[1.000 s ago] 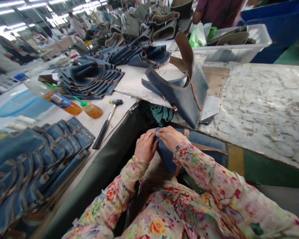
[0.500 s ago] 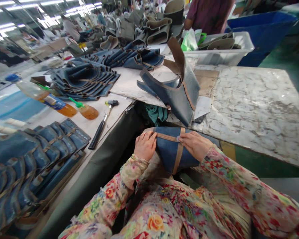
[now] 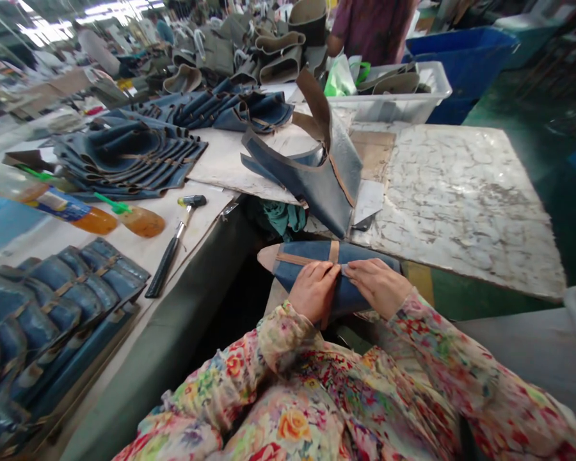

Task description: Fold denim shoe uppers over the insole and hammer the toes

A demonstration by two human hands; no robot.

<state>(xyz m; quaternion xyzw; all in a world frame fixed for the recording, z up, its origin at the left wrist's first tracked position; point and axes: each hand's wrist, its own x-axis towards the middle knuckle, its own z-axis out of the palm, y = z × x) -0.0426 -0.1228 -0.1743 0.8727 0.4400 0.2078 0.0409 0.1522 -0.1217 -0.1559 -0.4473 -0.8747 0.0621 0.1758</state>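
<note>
The blue piece point(image 3: 358, 251) runs lengthwise across my view: left grip point(image 3: 314, 291) bunched at its cross strip point(image 3: 335, 250), hold unclear; right grip point(image 3: 379, 285) just rightward, pinching a pale bit point(image 3: 344, 269).

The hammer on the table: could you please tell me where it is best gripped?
Probably by its black handle, from the person's side: the hammer lies near the table edge, its handle angled toward the person, its head pointing away.
</note>
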